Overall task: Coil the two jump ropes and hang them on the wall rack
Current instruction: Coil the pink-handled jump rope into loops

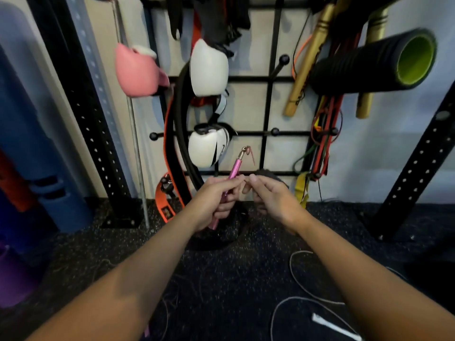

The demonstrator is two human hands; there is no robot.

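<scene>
Forearms fill my near view. My left hand point(216, 198) is wrapped around the slim pink metal jump-rope handle point(234, 168), and my right hand point(268, 195) pinches its thin cord beside it. A white-handled grey rope point(295, 274) lies loose on the speckled floor point(246, 279). Risk: the cord may slip and uncoil before reaching the black wall rack's peg point(274, 131).

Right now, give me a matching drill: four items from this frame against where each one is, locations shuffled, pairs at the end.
Items:
1. pink metal jump rope handle
2. pink boxing glove
3. black ribbed foam roller with green core
4. white cord jump rope

Places:
A. upper right of the black wall rack
B. in the left hand
C. loose on the floor
D. upper left, beside the rack

Pairs: 1-B, 2-D, 3-A, 4-C
</scene>
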